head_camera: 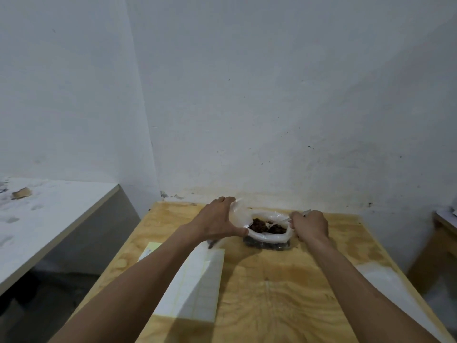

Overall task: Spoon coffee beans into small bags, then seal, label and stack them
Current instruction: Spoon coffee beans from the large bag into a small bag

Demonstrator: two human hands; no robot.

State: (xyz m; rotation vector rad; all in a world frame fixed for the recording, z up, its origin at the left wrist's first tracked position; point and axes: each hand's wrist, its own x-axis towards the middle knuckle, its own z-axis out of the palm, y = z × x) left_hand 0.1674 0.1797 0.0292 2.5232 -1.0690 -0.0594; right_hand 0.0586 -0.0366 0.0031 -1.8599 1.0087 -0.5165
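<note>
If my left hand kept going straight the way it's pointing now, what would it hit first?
Probably the white wall behind the table. The left hand holds a small clear bag beside the bag of coffee beans, pointing away; depth is unclear.

light: pretty dim and flat, cool grey cast on the wall (272,95); no glare | shadows: soft, forearm shadows fall toward the near edge of the tabletop (272,293) | blur: bit soft overall; bag of beans (268,227) mushy, low detail | distortion: wide-angle bend, wall corner and tabletop edges lean outward
</note>
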